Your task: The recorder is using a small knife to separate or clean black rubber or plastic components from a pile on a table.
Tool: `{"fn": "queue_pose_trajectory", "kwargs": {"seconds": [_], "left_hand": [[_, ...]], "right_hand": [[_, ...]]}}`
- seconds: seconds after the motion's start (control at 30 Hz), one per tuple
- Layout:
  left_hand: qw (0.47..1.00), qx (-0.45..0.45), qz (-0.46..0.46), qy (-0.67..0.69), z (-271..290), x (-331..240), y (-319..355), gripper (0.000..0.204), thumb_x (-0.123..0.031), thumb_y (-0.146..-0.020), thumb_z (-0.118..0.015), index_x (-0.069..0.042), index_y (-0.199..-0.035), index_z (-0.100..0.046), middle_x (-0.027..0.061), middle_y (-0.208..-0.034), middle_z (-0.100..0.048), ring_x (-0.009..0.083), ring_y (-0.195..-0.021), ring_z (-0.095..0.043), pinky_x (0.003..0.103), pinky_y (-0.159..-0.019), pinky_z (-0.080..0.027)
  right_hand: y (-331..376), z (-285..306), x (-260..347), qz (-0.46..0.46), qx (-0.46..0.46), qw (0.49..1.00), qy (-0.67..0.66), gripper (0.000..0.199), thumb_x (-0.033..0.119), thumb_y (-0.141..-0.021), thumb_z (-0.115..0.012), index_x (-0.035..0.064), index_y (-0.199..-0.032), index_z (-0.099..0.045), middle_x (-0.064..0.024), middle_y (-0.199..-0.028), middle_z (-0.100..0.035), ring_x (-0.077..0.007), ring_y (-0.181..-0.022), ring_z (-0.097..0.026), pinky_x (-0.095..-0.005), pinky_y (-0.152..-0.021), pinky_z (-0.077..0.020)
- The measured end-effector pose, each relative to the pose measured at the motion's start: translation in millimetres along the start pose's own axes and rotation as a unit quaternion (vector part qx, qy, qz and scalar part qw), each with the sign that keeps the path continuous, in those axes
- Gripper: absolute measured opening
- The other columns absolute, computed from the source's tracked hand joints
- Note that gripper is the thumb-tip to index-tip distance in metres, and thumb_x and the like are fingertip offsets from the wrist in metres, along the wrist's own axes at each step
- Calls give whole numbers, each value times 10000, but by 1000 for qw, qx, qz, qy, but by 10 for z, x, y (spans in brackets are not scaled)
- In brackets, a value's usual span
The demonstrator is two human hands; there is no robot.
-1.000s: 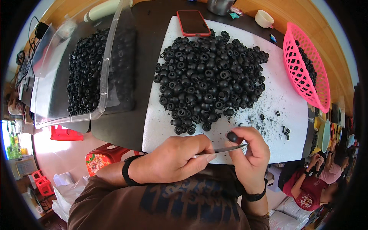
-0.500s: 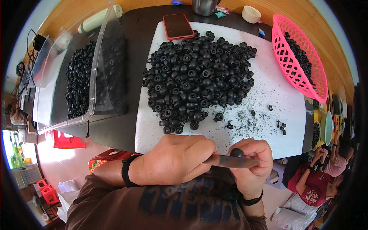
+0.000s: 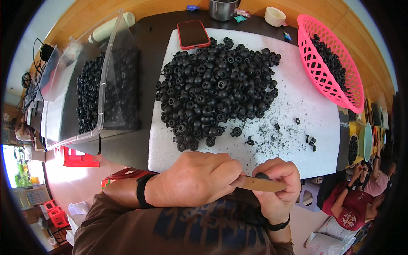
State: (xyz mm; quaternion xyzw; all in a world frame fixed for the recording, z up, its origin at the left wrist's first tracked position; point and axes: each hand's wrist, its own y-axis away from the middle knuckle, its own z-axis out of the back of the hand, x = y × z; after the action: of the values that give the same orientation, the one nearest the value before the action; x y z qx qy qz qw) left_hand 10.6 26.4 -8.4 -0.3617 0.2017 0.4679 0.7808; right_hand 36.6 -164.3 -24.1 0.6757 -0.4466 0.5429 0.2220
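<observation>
My left hand (image 3: 197, 176) is closed around the handle end of a knife (image 3: 260, 184), whose broad blade points right. In my right hand (image 3: 280, 187) a small round black part (image 3: 262, 175) is pinched between the fingers. The blade lies across the front of that part, close to my right fingertips, and hides much of it. Just beyond both hands, a large heap of black round plastic parts (image 3: 216, 85) with holes covers the white foam board (image 3: 297, 161). A few single parts and small black trimmings (image 3: 272, 136) are scattered on the board, right of the heap.
A clear plastic bin (image 3: 102, 106) with many black parts stands at left. A pink basket (image 3: 312, 76) holds more at right. A phone (image 3: 193, 34), a metal mug (image 3: 222, 9) and a cream cup (image 3: 275, 16) sit farther back. A person in a red shirt (image 3: 346, 208) sits at right.
The knife blade has turned so its flat side looks brownish now. It covers more of the black part. Both hands have shifted only slightly, and the view has tilted a little.
</observation>
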Motion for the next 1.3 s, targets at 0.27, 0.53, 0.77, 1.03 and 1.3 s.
{"fn": "queue_pose_trajectory", "kwargs": {"seconds": [0.27,0.53,0.77,1.03,1.3], "left_hand": [[996,57,72,17,-38,-69,-42,129,-88,-741,-630,-40,-768,-514,98,-634,-542,270,-542,-555,344,-457,-434],[963,89,209,147,22,-78,-182,103,-121,-833,-560,-22,-841,-531,123,-672,-556,258,-592,-564,317,-526,-433],[958,90,159,223,3,-153,-222,86,-108,-824,-566,-26,-825,-540,102,-658,-553,232,-572,-556,301,-517,-428],[985,56,55,152,-52,-184,-183,133,-98,-734,-648,-43,-781,-537,75,-638,-548,255,-540,-562,319,-458,-429],[994,53,5,92,-83,-181,-193,163,-97,-719,-666,-51,-744,-511,68,-607,-516,242,-504,-538,332,-417,-394]], "right_hand": [[77,-26,52,54,40,997,39,280,-33,-742,-642,-2,-964,-474,-157,-868,-568,-183,-759,-571,-290,-671,-462],[129,22,76,96,-89,991,11,264,-37,-739,-644,12,-945,-486,-139,-810,-577,-164,-694,-547,-263,-613,-447],[143,80,37,65,-81,995,0,291,-40,-743,-644,10,-963,-461,-137,-858,-557,-159,-739,-546,-250,-645,-447],[134,46,40,68,-102,992,11,302,-4,-741,-677,11,-945,-454,-148,-865,-565,-151,-737,-551,-239,-650,-446],[150,41,6,69,-109,991,29,341,24,-729,-710,15,-947,-448,-152,-872,-566,-127,-705,-550,-212,-616,-438]]}}
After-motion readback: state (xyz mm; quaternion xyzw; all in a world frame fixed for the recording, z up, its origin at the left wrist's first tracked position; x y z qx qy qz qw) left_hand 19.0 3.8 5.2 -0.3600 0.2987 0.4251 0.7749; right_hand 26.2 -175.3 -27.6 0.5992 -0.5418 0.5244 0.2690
